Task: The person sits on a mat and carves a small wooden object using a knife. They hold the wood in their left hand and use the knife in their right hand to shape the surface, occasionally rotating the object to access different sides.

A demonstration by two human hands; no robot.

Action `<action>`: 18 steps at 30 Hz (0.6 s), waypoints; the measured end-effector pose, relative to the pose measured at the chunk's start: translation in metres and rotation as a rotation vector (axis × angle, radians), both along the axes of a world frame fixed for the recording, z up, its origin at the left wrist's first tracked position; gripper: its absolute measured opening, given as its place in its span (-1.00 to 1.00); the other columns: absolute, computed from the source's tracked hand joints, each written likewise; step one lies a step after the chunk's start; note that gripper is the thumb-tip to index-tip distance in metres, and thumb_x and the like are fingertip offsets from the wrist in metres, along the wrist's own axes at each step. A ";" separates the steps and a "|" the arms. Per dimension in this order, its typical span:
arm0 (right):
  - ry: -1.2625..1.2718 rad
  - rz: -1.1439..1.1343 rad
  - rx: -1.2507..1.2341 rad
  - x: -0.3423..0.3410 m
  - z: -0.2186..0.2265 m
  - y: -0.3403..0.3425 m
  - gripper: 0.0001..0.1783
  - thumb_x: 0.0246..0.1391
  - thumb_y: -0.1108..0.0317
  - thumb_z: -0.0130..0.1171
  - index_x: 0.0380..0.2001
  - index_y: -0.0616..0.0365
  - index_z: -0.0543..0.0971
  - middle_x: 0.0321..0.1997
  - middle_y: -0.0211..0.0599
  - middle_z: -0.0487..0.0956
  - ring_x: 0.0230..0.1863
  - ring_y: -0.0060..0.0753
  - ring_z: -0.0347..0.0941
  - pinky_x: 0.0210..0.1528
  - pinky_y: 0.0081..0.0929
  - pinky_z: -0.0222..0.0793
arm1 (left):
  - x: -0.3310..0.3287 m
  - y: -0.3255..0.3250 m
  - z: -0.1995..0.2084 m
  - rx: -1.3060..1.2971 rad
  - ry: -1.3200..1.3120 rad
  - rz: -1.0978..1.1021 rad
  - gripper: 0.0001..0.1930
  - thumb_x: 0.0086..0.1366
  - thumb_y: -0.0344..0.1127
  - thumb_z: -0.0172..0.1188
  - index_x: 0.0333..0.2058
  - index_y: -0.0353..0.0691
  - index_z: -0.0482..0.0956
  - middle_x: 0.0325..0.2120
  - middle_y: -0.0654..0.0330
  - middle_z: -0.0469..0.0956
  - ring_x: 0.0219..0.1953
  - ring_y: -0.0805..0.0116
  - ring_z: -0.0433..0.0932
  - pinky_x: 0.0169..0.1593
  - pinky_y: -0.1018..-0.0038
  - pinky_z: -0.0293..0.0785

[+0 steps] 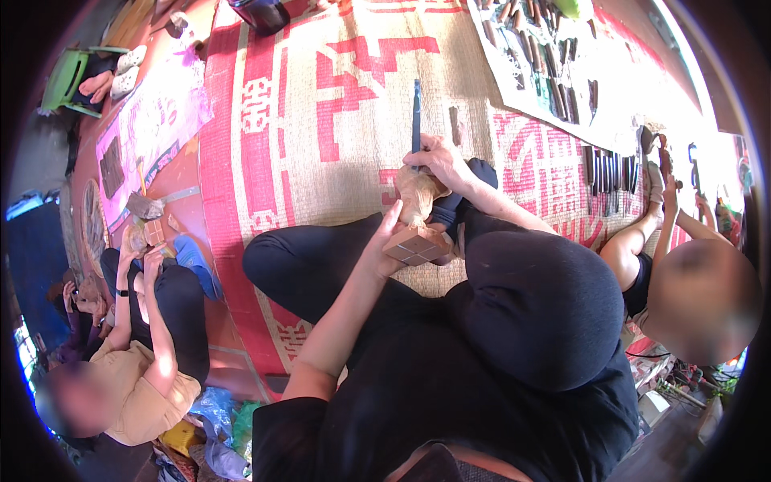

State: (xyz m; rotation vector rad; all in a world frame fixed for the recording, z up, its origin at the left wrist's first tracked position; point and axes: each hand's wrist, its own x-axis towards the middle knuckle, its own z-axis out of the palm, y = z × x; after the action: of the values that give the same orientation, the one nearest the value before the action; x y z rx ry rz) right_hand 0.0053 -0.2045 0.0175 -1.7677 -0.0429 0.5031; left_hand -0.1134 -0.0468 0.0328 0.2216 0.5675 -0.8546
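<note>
A pale wooden carving (417, 197) with a square base (418, 246) rests over my crossed legs, its base turned toward me. My left hand (385, 245) is closed round the carving near that base. In my right hand (442, 165) is a long, flat blue tool (417, 112), perhaps a file, gripped low with its length pointing away from me. The tool's lower end meets the carving's far end, where my fingers hide the contact. Just beyond my right hand, a short dark flat piece (455, 126) lies on the mat.
Under me spreads a red and straw woven mat (361, 72). Many carving tools (550, 60) lie on a white sheet at far right, with a row of dark tools (610, 170) nearer. People sit at left (161, 321) and right (634, 241). A dark container (261, 14) stands at the far edge.
</note>
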 end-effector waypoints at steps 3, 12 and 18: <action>-0.007 -0.017 0.022 0.000 -0.002 -0.003 -0.73 -0.18 0.30 0.20 -0.44 0.30 0.51 -0.57 -0.21 0.51 -0.48 -0.43 0.43 -0.35 -0.47 0.32 | 0.000 -0.013 0.006 -0.111 0.018 0.098 -0.37 0.33 0.12 -0.20 0.09 -0.37 0.22 -0.08 -0.12 0.43 -0.07 0.09 0.49 -0.01 0.18 0.44; 0.112 -0.238 0.352 0.008 0.015 -0.021 -0.89 -0.19 0.51 0.26 -0.50 0.17 0.56 -0.56 -0.44 0.55 -0.52 -0.65 0.43 -0.42 -0.68 0.31 | 0.013 0.012 0.029 0.359 -0.142 -0.141 -0.60 0.30 -0.14 0.02 -0.06 -0.37 0.34 -0.34 0.00 0.53 -0.35 0.26 0.57 -0.26 0.35 0.54; 0.204 -0.266 0.390 -0.001 0.021 -0.026 -0.89 -0.21 0.52 0.26 -0.56 0.17 0.51 -0.59 -0.40 0.54 -0.60 -0.64 0.41 -0.50 -0.73 0.32 | 0.014 0.049 0.020 0.490 -0.454 -0.181 -0.63 0.34 -0.16 -0.08 -0.11 -0.40 0.39 -0.35 -0.05 0.54 -0.35 0.24 0.58 -0.28 0.37 0.55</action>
State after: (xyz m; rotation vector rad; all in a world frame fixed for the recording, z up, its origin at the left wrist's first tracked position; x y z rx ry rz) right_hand 0.0044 -0.2310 0.0383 -1.3104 0.2211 0.4437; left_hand -0.0994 0.0018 0.0525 0.9009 0.3222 -0.7947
